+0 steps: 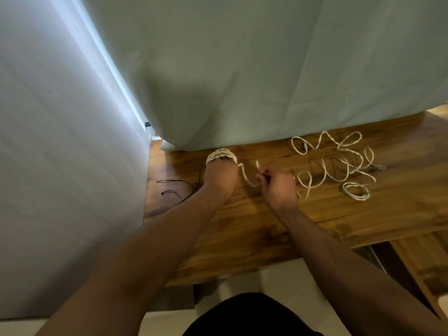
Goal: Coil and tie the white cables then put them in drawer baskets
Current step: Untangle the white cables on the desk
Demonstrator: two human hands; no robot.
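Several turns deep, carries the white cable point(221, 155) wound round the straight, close-set fingers of the left hand point(219, 177), over the far part of the desk point(242, 238). Pinches, with the curled fingertips of the right hand point(278, 187), the strand running off those turns, just right of the left hand. Has the rest of the cable in loose loops on the desk right of the right hand, and thin black ties point(173, 187) just left of the left hand.

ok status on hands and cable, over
left hand carrying white cable turns wound round it. right hand pinching the next strand. loose tail tangled on the table. black ties lying left, nothing blocking.
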